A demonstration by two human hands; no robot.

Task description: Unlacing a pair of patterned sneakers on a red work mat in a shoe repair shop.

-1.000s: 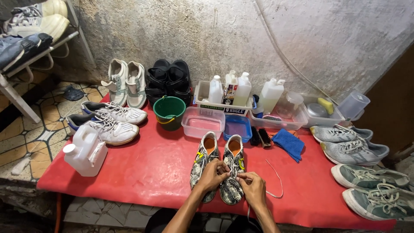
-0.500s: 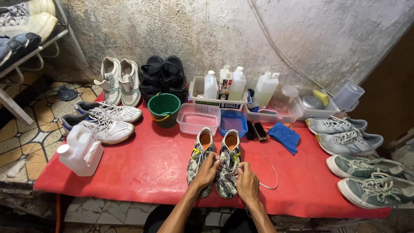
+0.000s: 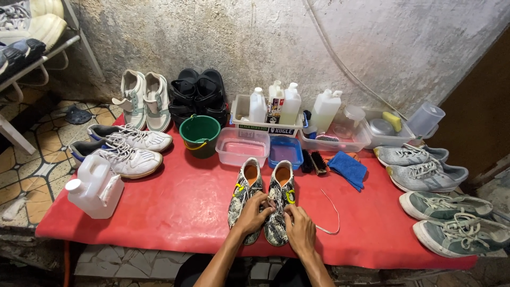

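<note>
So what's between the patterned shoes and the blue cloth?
In the head view, two brushes lie between the patterned shoes and the blue cloth.

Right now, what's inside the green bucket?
The green bucket shows only a dark inside and a yellow handle over its front rim. Its bottom is hidden, so any contents cannot be seen.

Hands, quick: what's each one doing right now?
Left hand: closed on a lace of the patterned shoes.
Right hand: closed on the same lacing.

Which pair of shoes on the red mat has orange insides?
The patterned grey-and-white pair at the front edge, under both hands. Its insoles are orange and its lace loops yellow; no other pair shows these.
</note>
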